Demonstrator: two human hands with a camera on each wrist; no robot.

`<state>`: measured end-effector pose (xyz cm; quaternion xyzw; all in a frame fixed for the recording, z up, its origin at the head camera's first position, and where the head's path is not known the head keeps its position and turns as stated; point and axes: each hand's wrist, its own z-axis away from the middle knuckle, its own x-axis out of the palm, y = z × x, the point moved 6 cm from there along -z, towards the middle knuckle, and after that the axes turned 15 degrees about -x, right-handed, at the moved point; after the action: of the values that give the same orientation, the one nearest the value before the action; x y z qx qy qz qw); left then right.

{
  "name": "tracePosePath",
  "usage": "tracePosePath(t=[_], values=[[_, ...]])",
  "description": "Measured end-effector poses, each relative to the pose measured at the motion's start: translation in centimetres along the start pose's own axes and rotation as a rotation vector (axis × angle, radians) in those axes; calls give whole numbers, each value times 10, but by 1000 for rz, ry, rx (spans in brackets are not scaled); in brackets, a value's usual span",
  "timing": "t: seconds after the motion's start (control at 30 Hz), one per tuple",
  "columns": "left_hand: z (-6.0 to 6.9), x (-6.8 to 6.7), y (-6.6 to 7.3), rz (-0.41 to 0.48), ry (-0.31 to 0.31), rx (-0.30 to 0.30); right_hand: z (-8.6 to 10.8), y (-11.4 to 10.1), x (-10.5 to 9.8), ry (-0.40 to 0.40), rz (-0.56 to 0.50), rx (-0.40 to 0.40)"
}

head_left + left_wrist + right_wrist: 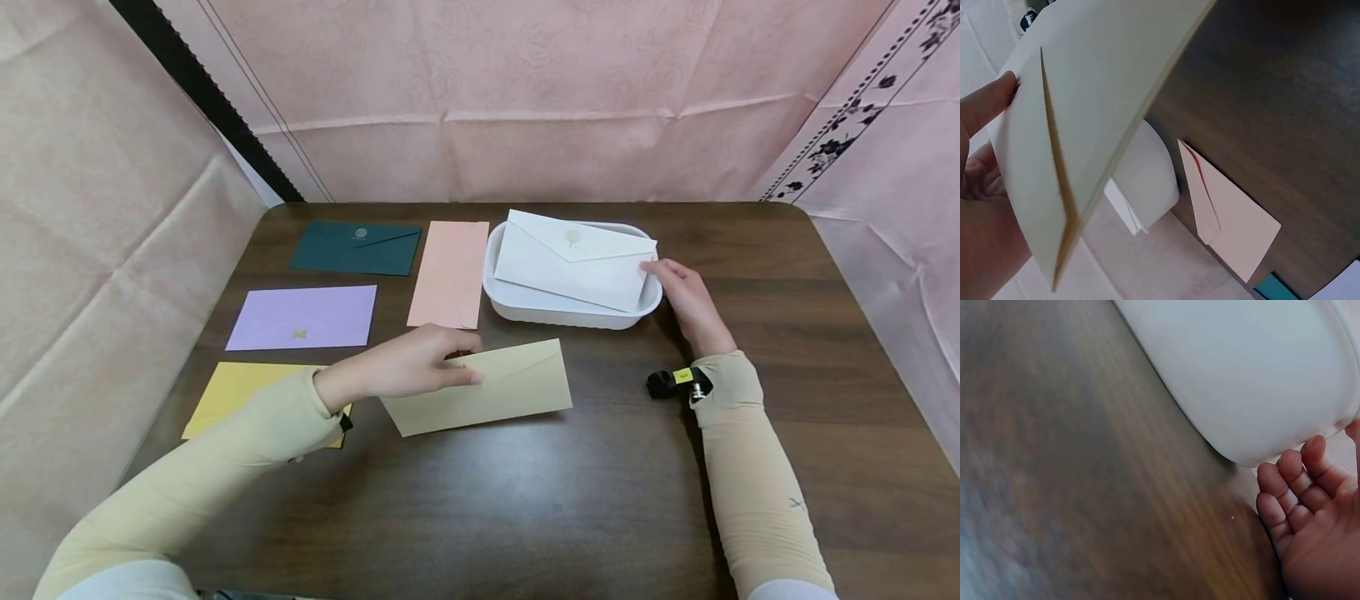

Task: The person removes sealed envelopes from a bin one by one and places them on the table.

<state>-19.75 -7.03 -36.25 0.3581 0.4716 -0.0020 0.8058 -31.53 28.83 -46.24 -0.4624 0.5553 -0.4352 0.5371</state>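
Observation:
In the head view my left hand (405, 362) pinches a cream envelope (517, 383) by its left part, thumb on the near face. The envelope is tilted just above the table. Close up in the left wrist view, the flap edge of this cream envelope (1104, 81) gapes slightly. A white plastic basin (536, 313) holds a white envelope (577, 262) with a pale seal, lying aslant across its rim. My right hand (693, 308) grips the basin's right end, thumb at the rim beside the envelope's corner. Its fingers (1291, 465) curl against the outer wall in the right wrist view.
On the brown table (525, 517) lie a dark green envelope (330, 250), a pink one (450, 275), a lilac one (307, 312) and a yellow one (247, 387), partly under my left forearm. Pink cloth (525, 67) hangs behind the table.

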Motion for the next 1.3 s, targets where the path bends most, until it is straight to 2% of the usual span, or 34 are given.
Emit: tracePosePath(t=[0.43,0.67,0.93,1.3], values=[[3,9,-9,-16,-5,32,1,0,0,0,-1,2],[-1,13,-11,-50,-10,52,1,0,0,18,8,-7],[-10,13,-16,-95,-18,40,1,0,0,21,12,10],[-30,15,-32,-130,-19,-26,0,1,0,5,21,24]])
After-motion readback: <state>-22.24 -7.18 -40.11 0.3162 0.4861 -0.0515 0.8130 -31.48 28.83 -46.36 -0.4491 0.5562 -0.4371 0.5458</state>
